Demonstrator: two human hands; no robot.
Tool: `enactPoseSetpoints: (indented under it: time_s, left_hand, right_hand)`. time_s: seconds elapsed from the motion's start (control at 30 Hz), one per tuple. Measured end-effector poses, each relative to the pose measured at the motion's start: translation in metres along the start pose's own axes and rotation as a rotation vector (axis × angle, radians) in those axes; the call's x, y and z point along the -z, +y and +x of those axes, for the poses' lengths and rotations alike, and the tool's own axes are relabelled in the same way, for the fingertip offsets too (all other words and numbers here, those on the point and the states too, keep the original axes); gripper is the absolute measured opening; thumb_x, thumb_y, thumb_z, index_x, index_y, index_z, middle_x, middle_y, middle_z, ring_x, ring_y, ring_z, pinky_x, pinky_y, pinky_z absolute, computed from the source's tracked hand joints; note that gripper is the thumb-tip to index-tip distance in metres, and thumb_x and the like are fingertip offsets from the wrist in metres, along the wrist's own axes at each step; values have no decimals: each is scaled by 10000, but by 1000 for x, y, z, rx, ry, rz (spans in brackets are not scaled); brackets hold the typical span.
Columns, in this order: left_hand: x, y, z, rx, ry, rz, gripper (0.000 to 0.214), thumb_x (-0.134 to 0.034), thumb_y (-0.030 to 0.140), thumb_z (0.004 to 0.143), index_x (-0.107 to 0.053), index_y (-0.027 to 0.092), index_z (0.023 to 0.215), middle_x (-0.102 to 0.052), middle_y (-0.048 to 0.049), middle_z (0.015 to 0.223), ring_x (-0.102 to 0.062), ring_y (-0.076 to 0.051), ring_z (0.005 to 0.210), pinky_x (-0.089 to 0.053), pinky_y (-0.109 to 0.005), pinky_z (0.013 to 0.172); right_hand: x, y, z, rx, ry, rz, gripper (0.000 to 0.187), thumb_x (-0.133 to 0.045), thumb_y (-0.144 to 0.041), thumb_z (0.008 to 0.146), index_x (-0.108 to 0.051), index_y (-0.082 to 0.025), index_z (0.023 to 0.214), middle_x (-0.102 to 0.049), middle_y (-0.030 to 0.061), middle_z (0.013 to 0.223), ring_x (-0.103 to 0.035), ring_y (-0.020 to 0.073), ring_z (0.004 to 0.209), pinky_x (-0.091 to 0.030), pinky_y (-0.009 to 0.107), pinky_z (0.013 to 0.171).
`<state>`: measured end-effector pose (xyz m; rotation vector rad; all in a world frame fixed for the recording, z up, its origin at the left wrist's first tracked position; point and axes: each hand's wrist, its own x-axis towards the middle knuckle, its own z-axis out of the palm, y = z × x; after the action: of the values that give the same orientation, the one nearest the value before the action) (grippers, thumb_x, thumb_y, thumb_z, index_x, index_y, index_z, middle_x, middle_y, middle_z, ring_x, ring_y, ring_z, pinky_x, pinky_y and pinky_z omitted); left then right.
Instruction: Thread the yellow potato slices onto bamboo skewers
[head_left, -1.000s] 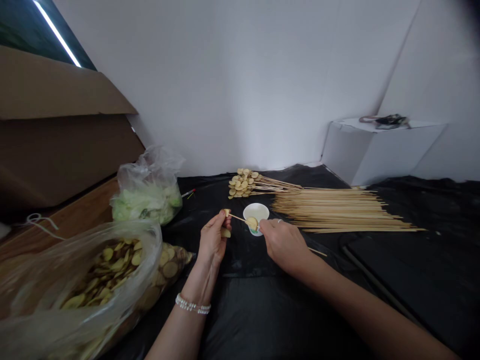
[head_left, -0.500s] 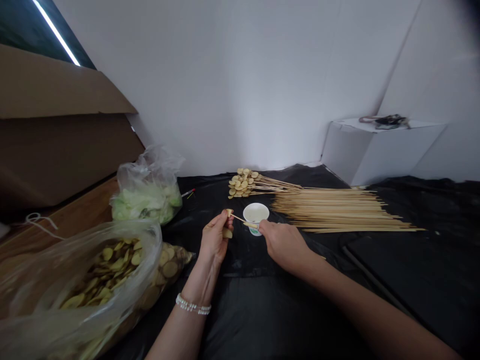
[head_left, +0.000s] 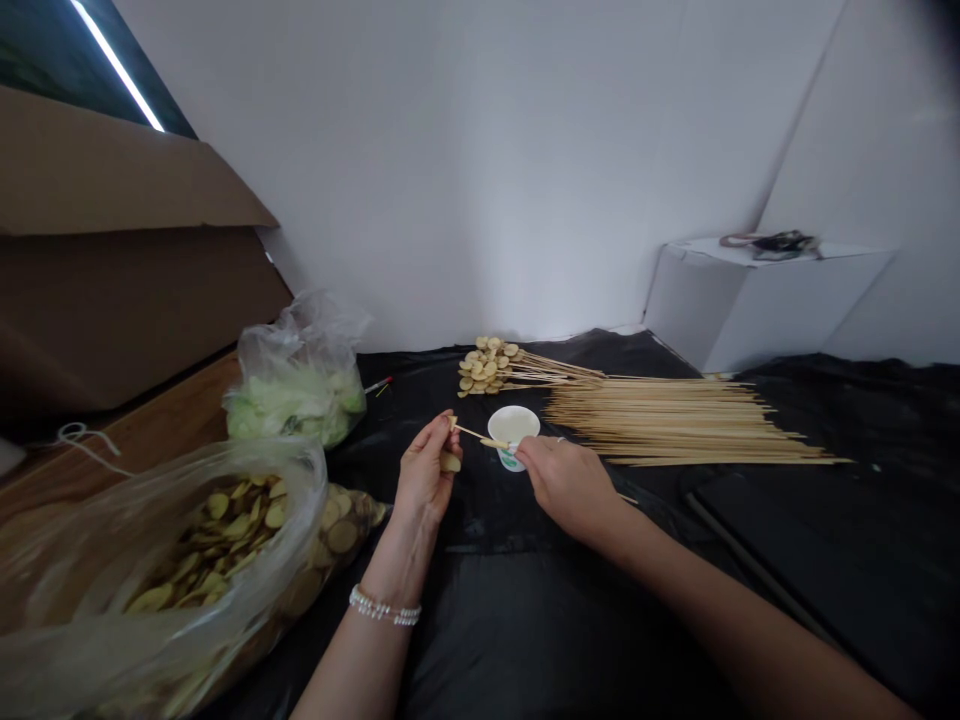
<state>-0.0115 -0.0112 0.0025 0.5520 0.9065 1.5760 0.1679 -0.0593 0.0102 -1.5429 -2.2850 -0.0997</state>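
Note:
My left hand [head_left: 424, 472], closed, pinches a pale potato slice [head_left: 453, 423] at the tip of a thin wooden skewer [head_left: 471, 432]. Another potato slice [head_left: 450, 462] is tucked in its lower fingers. My right hand [head_left: 568, 482] is closed round the skewer, whose far end shows past the wrist. Close to the right fingertips, a slice seen edge-on [head_left: 494, 443] sits on the skewer. Just behind it stands a white paper cup [head_left: 514, 412] with a green print, partly covered by the right fingers. What lies inside the right fist is hidden.
Finished-looking skewers with potato slices [head_left: 486, 366] lie behind the cup, beside many bare skewers [head_left: 675, 420]. At left are an open plastic bag of potato slices [head_left: 240, 525] and a bag of pale green vegetable pieces [head_left: 296, 405]. A white box [head_left: 757, 300] stands back right.
Both hands have shifted very slightly, the left a little to the left. The slice on the skewer by my right fingers sits slightly farther left and higher. Both grips stay closed.

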Motion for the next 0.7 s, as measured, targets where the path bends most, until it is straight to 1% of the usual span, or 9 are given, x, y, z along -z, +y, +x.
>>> enactPoseSetpoints:
  time_s: [0.33,0.53,0.7]
  left_hand:
    - [-1,-3,-2,-21,-19,15,200,-731,118,689,-717,83,886,-626,-25,658,-545,-42,535,-470,-123,490]
    - [-1,-2,-3,-21,-19,19,208,-744,121,675,-720,84,878,-634,-31,659,-541,-40,519,-469,-124,485]
    - [-3,-1,-3,-19,-22,15,229,-767,126,650,-720,78,869,-639,-35,658,-546,-41,517,-466,-122,481]
  right_hand:
    - [-4,1,-1,45,55,7,252,-351,-211,960,-582,-179,865,-643,36,808,-561,158,736,-263,281,599]
    - [-9,2,-2,66,124,9,234,-378,-181,945,-591,-184,846,-630,32,790,-543,161,732,-272,282,602]
    - [-11,2,-2,97,193,14,221,-406,-142,922,-597,-181,816,-619,41,796,-530,167,770,-303,272,644]
